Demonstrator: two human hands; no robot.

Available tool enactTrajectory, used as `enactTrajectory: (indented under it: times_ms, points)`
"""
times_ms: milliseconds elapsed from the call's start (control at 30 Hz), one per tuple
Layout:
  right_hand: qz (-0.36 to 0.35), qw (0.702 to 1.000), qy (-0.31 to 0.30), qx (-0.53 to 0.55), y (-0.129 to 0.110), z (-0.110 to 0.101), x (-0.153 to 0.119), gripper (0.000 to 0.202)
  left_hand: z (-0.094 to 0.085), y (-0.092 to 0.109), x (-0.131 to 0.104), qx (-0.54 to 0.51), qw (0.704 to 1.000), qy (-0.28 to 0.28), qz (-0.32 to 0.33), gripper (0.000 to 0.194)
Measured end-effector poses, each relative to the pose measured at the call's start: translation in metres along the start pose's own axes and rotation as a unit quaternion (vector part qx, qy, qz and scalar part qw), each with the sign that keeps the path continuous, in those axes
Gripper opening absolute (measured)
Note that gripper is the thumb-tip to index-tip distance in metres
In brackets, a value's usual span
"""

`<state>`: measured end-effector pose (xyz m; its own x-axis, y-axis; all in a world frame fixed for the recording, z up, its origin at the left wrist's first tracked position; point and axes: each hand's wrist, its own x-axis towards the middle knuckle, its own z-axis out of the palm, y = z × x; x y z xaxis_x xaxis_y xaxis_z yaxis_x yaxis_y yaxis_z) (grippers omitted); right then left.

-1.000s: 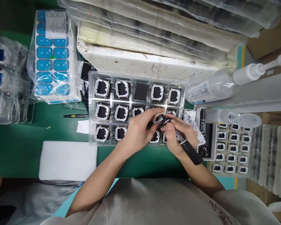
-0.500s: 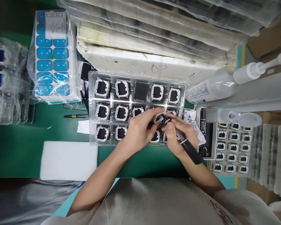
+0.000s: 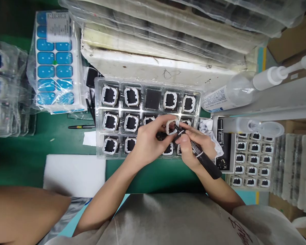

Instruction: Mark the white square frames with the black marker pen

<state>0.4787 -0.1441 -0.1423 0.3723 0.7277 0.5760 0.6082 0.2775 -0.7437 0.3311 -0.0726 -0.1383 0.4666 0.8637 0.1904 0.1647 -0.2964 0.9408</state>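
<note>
My left hand [image 3: 153, 137] pinches a small white frame with rounded corners [image 3: 171, 127] between thumb and fingers, above the tray. In my right hand [image 3: 197, 144] is a black marker pen [image 3: 201, 154], held like a writing pen with its tip at the right side of the frame. Whether the tip touches the frame I cannot tell. Beneath both hands lies a clear plastic tray [image 3: 120, 112] with rows of similar white frames around black centres. One top-row compartment shows only a dark square [image 3: 153, 99]. My hands hide part of the two lower rows.
Blue pieces on bagged sheets [image 3: 46, 58] lie at the left. A white pad [image 3: 73, 173] rests near the front edge, with a bare arm [image 3: 25, 211] beside it. Right of the tray are a pump bottle [image 3: 234, 92], a box holding another marker [image 3: 220, 132], and a second filled tray [image 3: 252, 158].
My left hand has turned the white frame slightly, so more of it shows. The marker stays nearly in place. Another person's arm has come in at the lower left.
</note>
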Motion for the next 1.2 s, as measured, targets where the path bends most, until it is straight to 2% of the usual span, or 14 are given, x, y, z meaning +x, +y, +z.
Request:
enactTrajectory:
  times_ms: [167,333,500,567,700,867,1033,1200]
  points:
    - [0.014,0.998,-0.008,0.056,0.002,-0.002,0.0,0.016,-0.004,0.003,0.004,-0.072,0.996,-0.01,-0.041,0.044]
    - [-0.061,0.993,-0.005,0.103,0.009,0.0,0.004,0.037,-0.007,0.007,0.006,-0.132,0.988,-0.024,-0.075,0.044]
    - [-0.108,0.99,0.055,0.07,0.017,0.005,0.008,0.034,-0.007,0.007,0.006,-0.171,0.981,-0.026,-0.089,0.046]
    - [-0.121,0.99,0.05,0.059,0.018,0.005,0.01,0.028,-0.007,0.006,0.006,-0.18,0.979,-0.027,-0.091,0.047]
    - [-0.097,0.992,0.025,0.073,0.013,0.003,0.009,0.026,-0.006,0.006,0.006,-0.191,0.977,-0.025,-0.09,0.048]
    - [-0.001,0.996,0.009,0.086,0.003,0.0,0.003,0.034,-0.005,0.006,0.007,-0.194,0.978,-0.015,-0.074,0.044]
    - [-0.051,0.997,0.003,0.056,0.004,0.0,0.008,0.032,-0.004,0.002,0.005,-0.17,0.984,-0.006,-0.052,0.046]
    - [-0.066,0.998,-0.014,0.0,0.007,0.001,0.011,0.024,-0.003,0.001,0.003,-0.14,0.989,-0.003,-0.047,0.044]
